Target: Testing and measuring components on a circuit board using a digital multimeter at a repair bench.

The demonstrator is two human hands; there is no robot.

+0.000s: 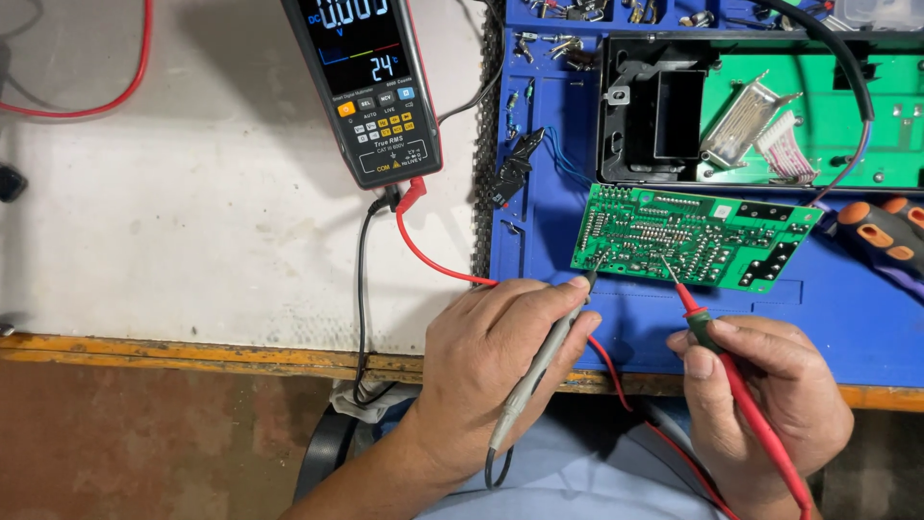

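Two probes, one to each of our hands. Our left hand pinches the black probe between thumb and curled fingers, like a pen; its tip rests on the near left edge of the board. Our right hand closes thumb and forefinger round the red probe, whose thin metal point touches the board near its middle, close to the near edge.

Progress, as we judge it: both tips are planted on the solder side and the meter is lit, so one reading is in hand. How many points are already checked, and how many are left, we cannot tell.

Materials:
- Board: green, flat, rectangular, tilted a little, studded with small silver joints and white tracing; it lies on the blue mat, just beyond our fingers.
- Probes: slim plastic shafts, one dull grey-black, one glossy red with a dark collar.
- Leads: the red lead and the black lead, both rubbery, curve from the meter's near end.
- Meter: dark slab, red edging, bright screen, yellow and grey keys, far left on the pale, scuffed bench.
- Housing: black open frame on the far side, green panel and ribbed white ribbon inside.
- Screwdriver: orange and black handle, far right.
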